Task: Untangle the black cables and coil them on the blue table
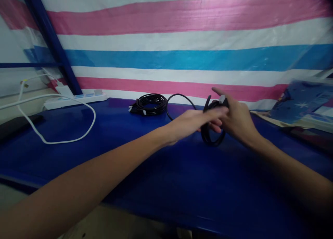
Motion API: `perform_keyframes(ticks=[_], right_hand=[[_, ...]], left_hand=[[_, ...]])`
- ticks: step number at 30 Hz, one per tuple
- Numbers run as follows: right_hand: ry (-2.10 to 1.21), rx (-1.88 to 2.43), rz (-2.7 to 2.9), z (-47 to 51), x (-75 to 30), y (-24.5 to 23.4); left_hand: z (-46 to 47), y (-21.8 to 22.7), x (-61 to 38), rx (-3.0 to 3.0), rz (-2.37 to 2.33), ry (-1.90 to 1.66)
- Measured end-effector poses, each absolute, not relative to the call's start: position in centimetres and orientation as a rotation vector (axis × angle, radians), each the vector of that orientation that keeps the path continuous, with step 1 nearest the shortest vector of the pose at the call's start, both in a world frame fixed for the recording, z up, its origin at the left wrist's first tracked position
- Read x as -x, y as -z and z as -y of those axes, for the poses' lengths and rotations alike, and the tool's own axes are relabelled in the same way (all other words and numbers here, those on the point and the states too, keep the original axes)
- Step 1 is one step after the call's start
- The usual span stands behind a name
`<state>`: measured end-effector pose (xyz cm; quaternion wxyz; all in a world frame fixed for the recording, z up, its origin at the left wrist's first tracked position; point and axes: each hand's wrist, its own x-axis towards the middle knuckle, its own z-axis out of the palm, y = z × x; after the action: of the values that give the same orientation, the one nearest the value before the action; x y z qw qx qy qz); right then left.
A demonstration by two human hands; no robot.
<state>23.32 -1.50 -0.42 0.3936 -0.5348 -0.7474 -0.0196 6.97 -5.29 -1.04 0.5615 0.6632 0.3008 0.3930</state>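
Observation:
My right hand (238, 119) is closed round a small coil of black cable (212, 136), held upright just above the blue table (161, 169), with a white plug end at its top. My left hand (197, 122) reaches across to the same coil, fingers stretched toward it and blurred by motion. The cable runs back in a loop to a larger coiled bundle of black cable (149, 104) lying flat on the table near the back.
A white power strip (75, 99) with a white cord (65, 138) lies at the back left. A dark flat object (18, 125) rests at the left edge. Blue packets (303, 101) are stacked at the right. A striped tarp hangs behind.

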Motion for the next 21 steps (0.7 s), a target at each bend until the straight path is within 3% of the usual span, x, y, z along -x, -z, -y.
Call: perform_keyframes(ticks=[4,9,13,18,21], right_hand=[[0.225,1.447,1.996,1.5,-23.6,0.6],[0.128,1.193,1.998,1.4,-23.2,0.8],[-0.356,0.858,1.900,1.5,-22.8,0.4],[-1.173,0.758,1.564,3.4,-21.6,-0.4],[-1.314,0.838,1.441,4.2,-21.3,-0.9]], left_hand=[[6.4,1.5,-8.3,-1.465,-0.487,-0.884],[6.9,0.8,-8.2,-1.327,-0.471,-0.877],[6.8,-0.9,-7.0,-1.444,-0.640,-0.951],[5.7,-1.4,-5.7,-1.515,-0.825,-1.216],[4.9,-0.8,-5.4,-1.650,-0.967,-1.270]])
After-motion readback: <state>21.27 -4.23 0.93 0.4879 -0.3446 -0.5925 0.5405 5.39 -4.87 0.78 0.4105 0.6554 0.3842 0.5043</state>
